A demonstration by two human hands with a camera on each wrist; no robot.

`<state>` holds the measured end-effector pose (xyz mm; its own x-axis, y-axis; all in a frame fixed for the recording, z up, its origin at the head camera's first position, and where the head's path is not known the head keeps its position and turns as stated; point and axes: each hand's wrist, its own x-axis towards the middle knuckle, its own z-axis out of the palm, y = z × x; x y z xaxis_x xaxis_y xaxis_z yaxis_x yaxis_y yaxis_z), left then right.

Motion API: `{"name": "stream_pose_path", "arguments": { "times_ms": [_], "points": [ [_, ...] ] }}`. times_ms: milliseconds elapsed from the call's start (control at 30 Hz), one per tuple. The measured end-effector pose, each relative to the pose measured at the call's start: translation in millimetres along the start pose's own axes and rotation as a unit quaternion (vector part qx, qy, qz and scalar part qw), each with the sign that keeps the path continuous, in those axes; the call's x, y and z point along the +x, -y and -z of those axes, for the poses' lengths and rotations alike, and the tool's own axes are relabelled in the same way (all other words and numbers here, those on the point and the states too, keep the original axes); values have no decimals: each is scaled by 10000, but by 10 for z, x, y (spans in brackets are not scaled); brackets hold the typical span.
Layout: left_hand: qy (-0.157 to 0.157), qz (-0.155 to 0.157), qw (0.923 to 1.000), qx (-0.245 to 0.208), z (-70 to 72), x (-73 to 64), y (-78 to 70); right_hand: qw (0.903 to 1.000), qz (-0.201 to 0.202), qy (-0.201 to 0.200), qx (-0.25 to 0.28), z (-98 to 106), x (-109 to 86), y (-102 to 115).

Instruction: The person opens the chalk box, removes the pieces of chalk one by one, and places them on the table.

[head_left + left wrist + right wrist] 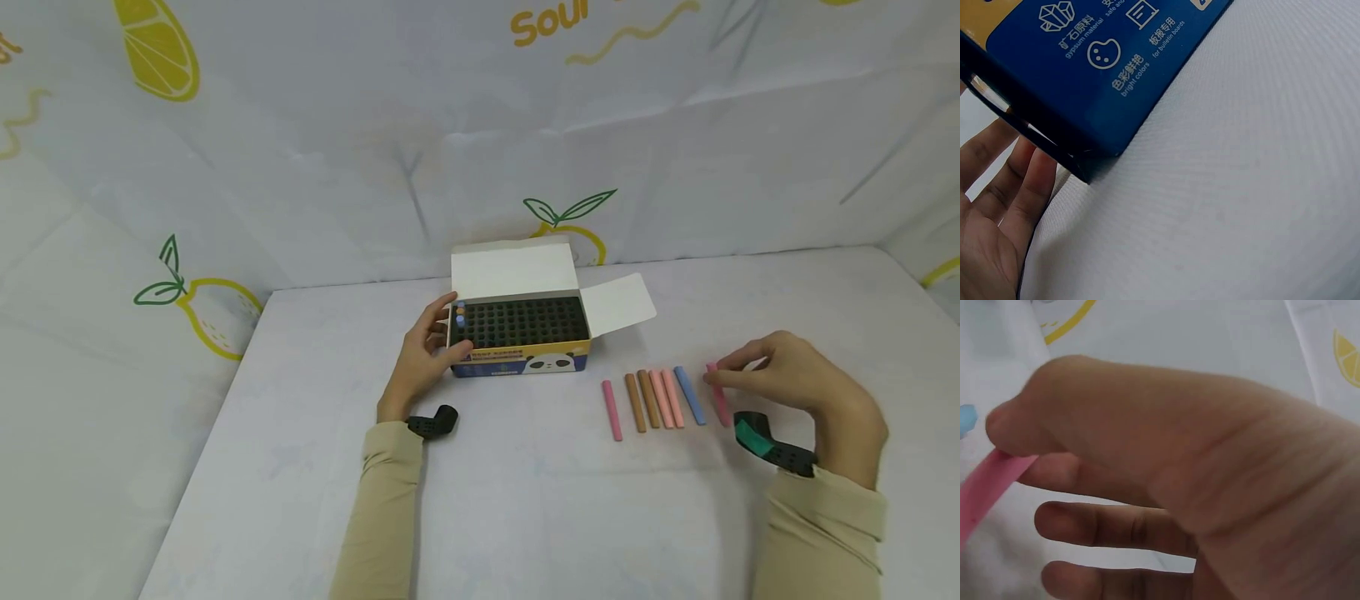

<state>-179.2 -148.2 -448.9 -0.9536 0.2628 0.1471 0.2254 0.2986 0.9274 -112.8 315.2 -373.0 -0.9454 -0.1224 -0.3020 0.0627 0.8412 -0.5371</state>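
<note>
An open chalk box (487,367) with a panda on its front stands at the back middle of the table. Its black holder (525,323) is full of round holes, with a few blue and orange chalk ends at the left edge. My left hand (418,357) grips the box's left end, thumb at the front corner; the left wrist view shows its fingers against the blue end (1104,94). On the right, my right hand (806,379) pinches the upper end of a pink chalk stick (722,404) between thumb and fingertips, the other fingers apart from it.
Between the box and my right hand lies a row of loose chalk: a pink stick (612,411), brown sticks (635,402), light pink sticks (662,400) and a blue stick (690,396). The box's white side flap (618,304) sticks out rightward. A printed cloth (337,167) hangs behind.
</note>
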Motion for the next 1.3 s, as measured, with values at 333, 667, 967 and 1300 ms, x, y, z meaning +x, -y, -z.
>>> {"name": "stream_pose_path", "arguments": {
  "times_ms": [333,667,967,1300],
  "points": [
    [6,-64,10000,-35,2,0,-10,9998,69,-195,36,-102,83,-73],
    [-7,-48,10000,16,0,3,5,9990,-391,7,216,-179,92,-96],
    [-17,-68,10000,-19,2,-1,-12,9985,-430,-191,271,-204,97,-83],
    [14,-31,10000,26,6,6,-8,9985,-479,-158,200,-195,112,-69]
  ]
}}
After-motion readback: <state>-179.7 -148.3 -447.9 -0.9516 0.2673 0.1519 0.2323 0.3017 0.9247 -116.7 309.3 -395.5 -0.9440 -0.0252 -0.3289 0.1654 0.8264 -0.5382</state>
